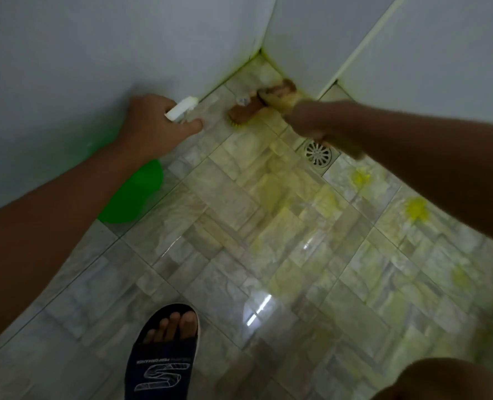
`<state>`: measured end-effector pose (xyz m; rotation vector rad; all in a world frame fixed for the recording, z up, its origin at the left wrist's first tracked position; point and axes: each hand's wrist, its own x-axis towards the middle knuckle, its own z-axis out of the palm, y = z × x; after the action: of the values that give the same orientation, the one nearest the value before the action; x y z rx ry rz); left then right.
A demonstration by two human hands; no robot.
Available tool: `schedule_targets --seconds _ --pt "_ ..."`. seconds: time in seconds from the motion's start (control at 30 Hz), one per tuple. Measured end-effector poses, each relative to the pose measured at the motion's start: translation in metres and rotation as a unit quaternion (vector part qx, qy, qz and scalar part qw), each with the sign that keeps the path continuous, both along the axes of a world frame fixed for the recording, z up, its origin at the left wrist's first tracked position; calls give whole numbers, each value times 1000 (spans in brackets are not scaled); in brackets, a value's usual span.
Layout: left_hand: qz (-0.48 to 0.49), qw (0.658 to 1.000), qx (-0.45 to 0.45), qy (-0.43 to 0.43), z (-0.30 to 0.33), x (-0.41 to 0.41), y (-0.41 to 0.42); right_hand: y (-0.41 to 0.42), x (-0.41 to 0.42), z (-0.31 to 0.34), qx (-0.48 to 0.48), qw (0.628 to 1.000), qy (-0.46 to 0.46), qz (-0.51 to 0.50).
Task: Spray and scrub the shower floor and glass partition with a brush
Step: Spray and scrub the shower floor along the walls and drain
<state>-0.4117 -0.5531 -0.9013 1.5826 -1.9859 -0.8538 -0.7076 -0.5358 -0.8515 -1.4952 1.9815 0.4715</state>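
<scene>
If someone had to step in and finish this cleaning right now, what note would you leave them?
Left hand: holds the white trigger head of the green spray bottle, low by the left wall.
Right hand: grips the brush, its yellow bristles down on the floor tiles near the corner; the hand is blurred.
Round metal drain lies just under the right forearm.
Done: yellow cleaner is sprayed in patches across the right side of the floor and smeared toward the corner.
Left: scrub the remaining patches and the nearer tiles. Whether the glass partition has been cleaned cannot be told.
</scene>
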Motion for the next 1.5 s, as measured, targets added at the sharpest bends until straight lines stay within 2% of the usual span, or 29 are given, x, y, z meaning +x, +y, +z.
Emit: schedule_targets --seconds 0.2,0.33,0.6,0.77,0.87,0.97,1.1,1.2,1.37,1.5 --pt "-56 998 8 34 5 11 11 28 -22 7 66 997 43 -6" --pt "-61 998 21 27 9 23 24 -9 3 6 6 1000 25 13" --pt "69 989 118 -50 -10 63 49 -64 47 -12 0 998 -45 -42" --pt "34 992 106 -57 -9 69 58 -64 45 -20 -6 998 -42 -42" --pt "66 990 114 -45 -10 69 62 -58 55 -16 0 998 -28 -57" --pt "76 992 91 -45 -11 75 66 -41 70 -22 -13 998 -25 -49" --pt "31 998 52 -15 -7 81 73 -5 109 -31 -38 999 -31 14" --pt "17 996 75 -38 -7 83 79 33 119 -24 -41 995 -47 75" --pt "24 995 77 -62 -8 95 85 109 62 -27 -29 996 -14 78" --pt "27 995 73 -65 -9 105 93 108 34 -17 8 994 30 102"
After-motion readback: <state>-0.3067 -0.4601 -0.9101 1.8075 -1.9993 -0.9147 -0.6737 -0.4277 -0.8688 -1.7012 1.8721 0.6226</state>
